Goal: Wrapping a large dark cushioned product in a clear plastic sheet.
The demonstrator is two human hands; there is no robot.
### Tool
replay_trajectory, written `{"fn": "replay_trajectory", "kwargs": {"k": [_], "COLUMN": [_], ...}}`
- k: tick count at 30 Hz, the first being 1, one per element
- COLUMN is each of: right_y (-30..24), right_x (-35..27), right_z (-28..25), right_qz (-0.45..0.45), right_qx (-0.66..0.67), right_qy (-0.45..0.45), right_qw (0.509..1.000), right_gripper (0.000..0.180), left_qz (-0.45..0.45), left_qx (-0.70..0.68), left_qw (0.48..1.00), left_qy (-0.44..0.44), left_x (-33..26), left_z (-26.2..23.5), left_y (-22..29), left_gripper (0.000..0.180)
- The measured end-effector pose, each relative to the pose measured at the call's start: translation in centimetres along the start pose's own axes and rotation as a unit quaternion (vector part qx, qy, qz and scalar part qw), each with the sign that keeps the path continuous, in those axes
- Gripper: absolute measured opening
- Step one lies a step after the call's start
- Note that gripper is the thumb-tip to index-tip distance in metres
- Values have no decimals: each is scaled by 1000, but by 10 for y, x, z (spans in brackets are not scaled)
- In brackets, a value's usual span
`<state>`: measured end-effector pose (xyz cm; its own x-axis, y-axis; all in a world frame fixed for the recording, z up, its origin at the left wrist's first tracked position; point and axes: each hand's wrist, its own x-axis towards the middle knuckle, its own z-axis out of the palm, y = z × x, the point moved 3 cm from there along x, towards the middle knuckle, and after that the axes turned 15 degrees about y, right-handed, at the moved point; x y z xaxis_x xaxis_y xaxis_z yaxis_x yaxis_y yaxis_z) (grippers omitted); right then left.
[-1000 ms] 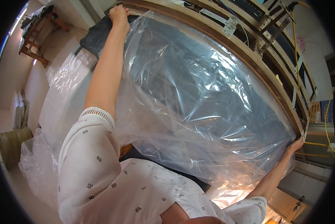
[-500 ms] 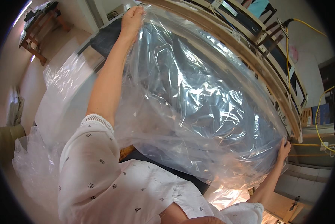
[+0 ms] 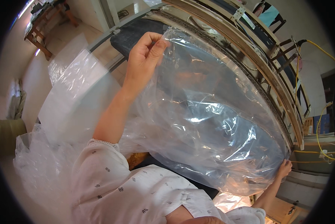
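A wide sheet of clear plastic film is stretched, wrinkled and shiny, between my two hands above the dark work surface. My left hand pinches its far left corner between thumb and fingers. At the right, my right hand is closed on the film's other end, beside the end of the machine's long bar. The film's far edge hangs along a strip at the machine's front. More crumpled clear plastic trails down at my left.
A long machine frame with a wooden bar runs across the far side. Yellow cables hang at the right, near boxes. A dark cloth lies beyond my left hand. A wooden table stands far left.
My left hand has come nearer and to the right, bringing the film's corner away from the machine. My right hand has moved slightly nearer, still gripping the film.
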<state>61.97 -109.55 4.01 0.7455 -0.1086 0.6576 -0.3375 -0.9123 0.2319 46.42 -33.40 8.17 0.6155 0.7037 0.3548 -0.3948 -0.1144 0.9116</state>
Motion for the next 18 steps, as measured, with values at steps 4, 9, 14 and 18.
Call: {"fn": "replay_trajectory", "kwargs": {"k": [4,9,14,18], "right_y": [4,9,3,-4], "right_x": [-1,-1,-5,-16], "right_z": [3,11,12,-23], "right_qz": [-22,-13,-15,-54], "right_qx": [10,43,36,42], "right_qy": [27,-8,-3,151], "right_qw": [999,999,999,986], "right_gripper": [31,32,36,47], "left_qz": [12,-7,19,35], "left_qx": [-61,-94,-92,-29], "left_qw": [998,995,995,999], "left_qy": [20,21,26,10], "left_x": [-2,-3,-10,-4], "left_z": [-9,-16,-20,2], "left_y": [2,6,18,13], "left_gripper": [17,15,12,25]}}
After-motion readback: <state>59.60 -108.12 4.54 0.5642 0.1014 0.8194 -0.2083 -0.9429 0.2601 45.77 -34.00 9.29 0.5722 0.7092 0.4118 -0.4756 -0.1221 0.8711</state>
